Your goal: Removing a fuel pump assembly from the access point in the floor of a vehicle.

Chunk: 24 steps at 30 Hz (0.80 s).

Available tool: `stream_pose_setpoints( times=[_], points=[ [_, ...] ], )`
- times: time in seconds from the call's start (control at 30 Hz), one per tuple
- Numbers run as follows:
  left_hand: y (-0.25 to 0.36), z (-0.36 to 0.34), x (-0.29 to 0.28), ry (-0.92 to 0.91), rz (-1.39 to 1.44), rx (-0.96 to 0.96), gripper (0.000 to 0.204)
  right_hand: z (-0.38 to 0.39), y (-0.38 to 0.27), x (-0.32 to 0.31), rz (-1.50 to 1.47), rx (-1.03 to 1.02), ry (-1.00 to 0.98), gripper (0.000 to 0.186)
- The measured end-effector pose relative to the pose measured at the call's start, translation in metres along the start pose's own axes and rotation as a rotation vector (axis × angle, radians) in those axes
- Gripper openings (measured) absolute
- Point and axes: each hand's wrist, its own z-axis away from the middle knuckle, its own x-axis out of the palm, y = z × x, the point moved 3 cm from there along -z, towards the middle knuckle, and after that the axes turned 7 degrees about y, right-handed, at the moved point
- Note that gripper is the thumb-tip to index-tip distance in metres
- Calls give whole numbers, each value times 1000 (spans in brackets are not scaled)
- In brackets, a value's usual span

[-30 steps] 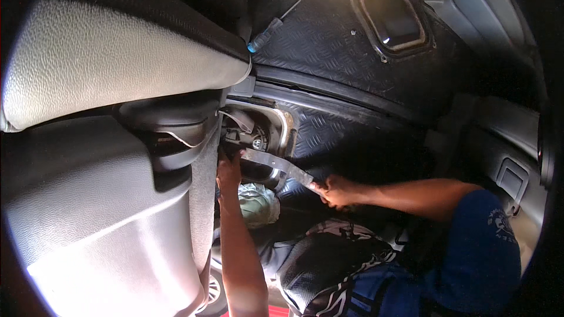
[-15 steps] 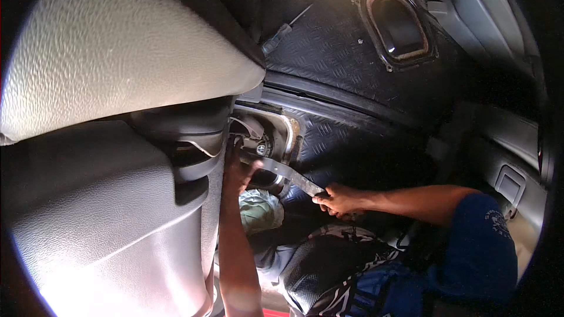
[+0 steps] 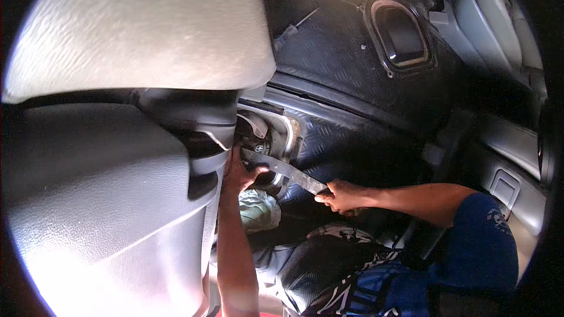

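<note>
My right hand [image 3: 342, 196] is closed around the near right end of a long flat metal bar [image 3: 291, 173]. From there the bar slants up and left into a floor opening [image 3: 294, 135] with a light, rusty rim. At the bar's other end is my left hand [image 3: 239, 173], its thumb spread just below the bar and its fingers up against the end, partly hidden in shadow. A round dark fitting with a pale emblem [image 3: 259, 148] shows inside the opening, beside a pale curved strip [image 3: 255, 124]. A crumpled pale-green cloth [image 3: 258, 210] lies just below the opening.
A light padded seat part [image 3: 141, 29] and a dark grey panel [image 3: 100, 182] fill the left side. On the black textured floor mat [image 3: 329, 53] lie a screwdriver [image 3: 295, 29] and a rimmed oval cover [image 3: 401, 35]. Grey door trim [image 3: 511, 188] borders the right.
The view has shifted slightly, with the seat part reaching further right. My left thumb has spread further out below the bar, while my right hand keeps its grip at about the same place.
</note>
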Motion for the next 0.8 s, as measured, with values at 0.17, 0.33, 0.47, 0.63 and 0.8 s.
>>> stream_pose_setpoints(
  times=[0.17,0.33,0.47,0.63,0.8],
  points=[
    [9,2,-2,36,-60,18,122,2,-13,-24,114,30,-88,44],
    [20,12,5,247,-169,-108,116,-4,-50,-79,254,115,-131,36],
    [27,11,15,340,-204,-232,120,-15,-90,-123,430,174,-158,33],
    [16,15,16,282,-4,-186,126,-11,-95,-127,421,163,-193,38],
    [-35,63,15,366,-57,-406,93,-10,-94,-126,283,199,-227,46]
  ],
)
